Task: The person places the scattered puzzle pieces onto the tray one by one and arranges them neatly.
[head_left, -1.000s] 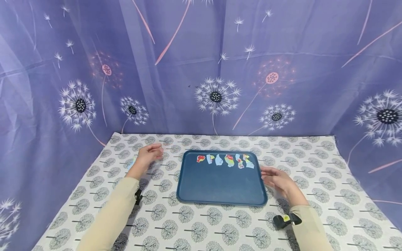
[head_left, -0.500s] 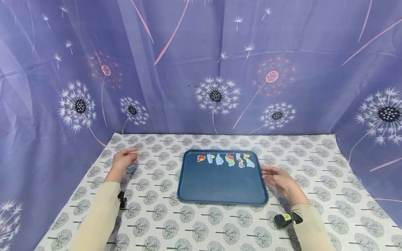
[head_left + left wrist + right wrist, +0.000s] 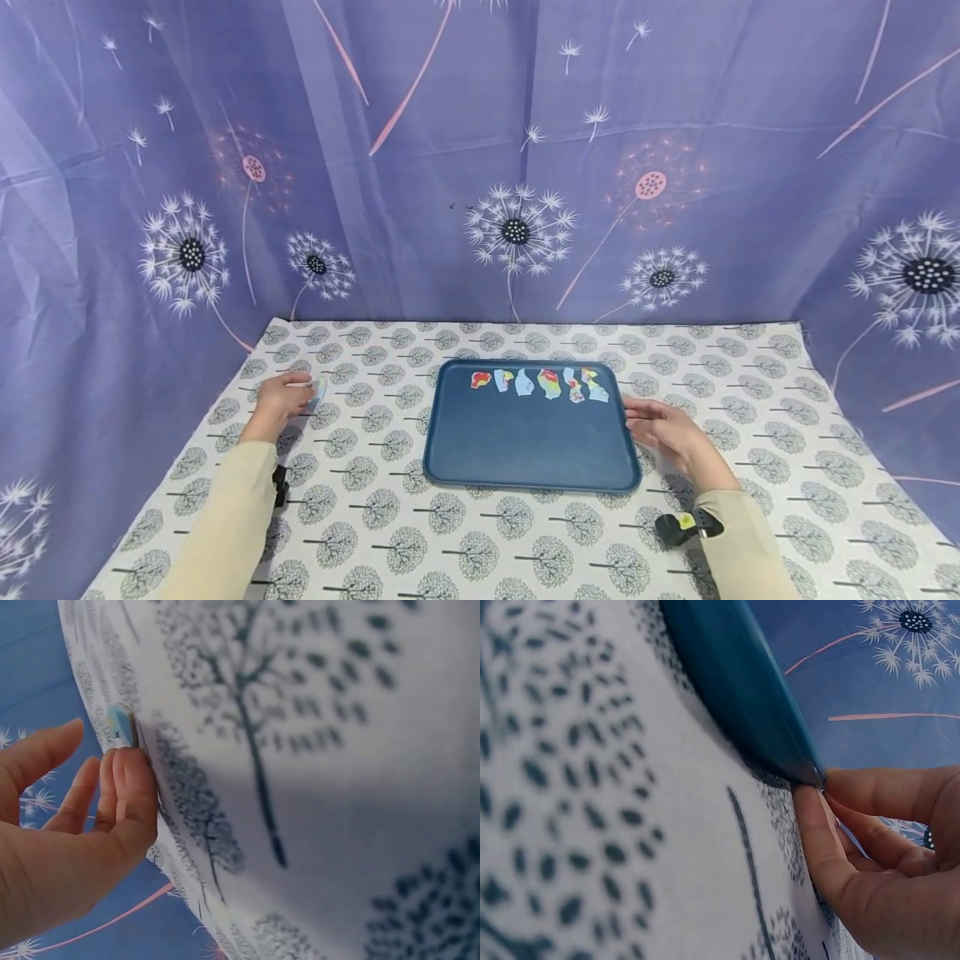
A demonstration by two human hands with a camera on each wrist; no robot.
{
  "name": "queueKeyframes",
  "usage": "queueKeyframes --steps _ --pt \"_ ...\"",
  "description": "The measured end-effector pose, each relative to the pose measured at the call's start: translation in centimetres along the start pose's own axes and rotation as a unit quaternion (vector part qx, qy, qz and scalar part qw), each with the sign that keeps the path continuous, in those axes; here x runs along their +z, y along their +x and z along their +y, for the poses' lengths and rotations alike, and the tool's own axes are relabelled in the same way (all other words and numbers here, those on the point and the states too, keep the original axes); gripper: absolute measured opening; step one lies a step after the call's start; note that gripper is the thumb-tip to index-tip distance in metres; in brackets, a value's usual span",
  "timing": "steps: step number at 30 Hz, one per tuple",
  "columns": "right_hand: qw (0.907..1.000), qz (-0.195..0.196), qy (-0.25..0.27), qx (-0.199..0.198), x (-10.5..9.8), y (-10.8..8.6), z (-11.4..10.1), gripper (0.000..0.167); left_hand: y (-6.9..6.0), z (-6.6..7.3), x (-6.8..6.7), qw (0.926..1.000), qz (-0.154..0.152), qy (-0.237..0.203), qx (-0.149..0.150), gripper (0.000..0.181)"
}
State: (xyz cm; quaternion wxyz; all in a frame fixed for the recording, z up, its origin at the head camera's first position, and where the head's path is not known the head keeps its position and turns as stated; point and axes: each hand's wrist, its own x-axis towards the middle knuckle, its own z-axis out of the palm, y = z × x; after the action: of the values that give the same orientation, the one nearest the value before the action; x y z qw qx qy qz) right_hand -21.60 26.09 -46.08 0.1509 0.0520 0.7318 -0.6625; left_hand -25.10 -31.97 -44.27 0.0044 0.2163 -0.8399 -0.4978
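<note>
At the left of the cloth my left hand [image 3: 282,400] is beside a small flat light-blue piece [image 3: 319,392], possibly cut card. The left wrist view shows the fingertips [image 3: 135,761] touching the near end of that piece [image 3: 122,726], the thumb held apart from it. My right hand [image 3: 671,433] is at the right edge of a dark blue tray [image 3: 525,446]. Seen from the right wrist, thumb and finger pinch the tray's rim [image 3: 757,697]. Several irregular cut pieces, red, yellow and pale blue, lie in a row along the tray's far side, among them a red one [image 3: 481,380].
A white cloth [image 3: 360,542] with grey tree prints covers the table. Behind it hangs a purple curtain [image 3: 420,233] with dandelion prints. Each wrist wears a black camera strap, such as the right strap [image 3: 686,527].
My left hand has moved left, away from the tray, and come down beside the light-blue piece. The right hand has stayed at the tray's edge, and the row of pieces looks unchanged.
</note>
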Motion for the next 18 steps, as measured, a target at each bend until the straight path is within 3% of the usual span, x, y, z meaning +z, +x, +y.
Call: queueKeyframes --steps 4,12,18 --pt "1.0000 0.000 -0.002 0.002 -0.02 0.02 0.06 0.062 -0.16 -0.22 0.03 0.9997 -0.014 0.017 -0.008 0.048" --pt "1.0000 0.004 -0.005 0.005 -0.02 0.11 0.22 0.060 -0.39 -0.04 0.44 0.9977 -0.023 0.063 0.007 0.051" --pt "0.9999 0.003 -0.008 0.006 -0.02 0.11 0.15 0.060 -0.46 0.12 0.83 0.9983 -0.016 0.056 0.001 0.051"
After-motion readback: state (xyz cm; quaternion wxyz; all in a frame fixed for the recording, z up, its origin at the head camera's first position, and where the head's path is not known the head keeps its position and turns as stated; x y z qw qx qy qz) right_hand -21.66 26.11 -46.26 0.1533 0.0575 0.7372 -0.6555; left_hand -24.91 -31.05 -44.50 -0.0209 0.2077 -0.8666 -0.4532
